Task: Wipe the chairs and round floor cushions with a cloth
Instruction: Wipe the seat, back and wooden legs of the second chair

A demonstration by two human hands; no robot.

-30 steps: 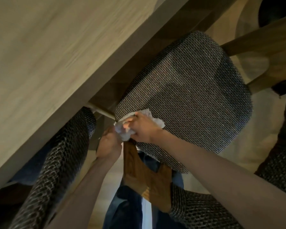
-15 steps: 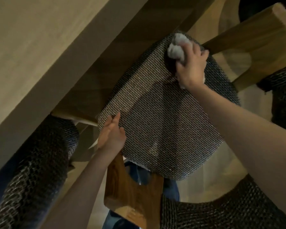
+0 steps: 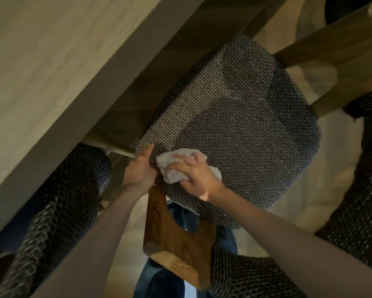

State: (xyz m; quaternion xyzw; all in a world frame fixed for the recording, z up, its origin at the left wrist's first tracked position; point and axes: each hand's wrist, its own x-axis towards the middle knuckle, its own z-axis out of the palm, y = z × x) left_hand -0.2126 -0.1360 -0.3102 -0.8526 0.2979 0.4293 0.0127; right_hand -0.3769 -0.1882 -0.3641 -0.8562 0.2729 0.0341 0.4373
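Seat-wiping step: our right hand point(image 3: 194, 179) clutches the bunched cloth point(image 3: 173, 168) against the woven chair seat point(image 3: 245, 130); just left of this grip, our left hand point(image 3: 140, 171) clasps the seat's edge. Next, we judge, a stroke across the weave beyond the knuckles.

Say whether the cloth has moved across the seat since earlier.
Yes: the cloth swept from the far edge of the chair seat to its near corner.

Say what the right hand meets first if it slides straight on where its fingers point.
The right hand would likely meet the left hand, which grips the seat edge just past the cloth; depth is unclear.
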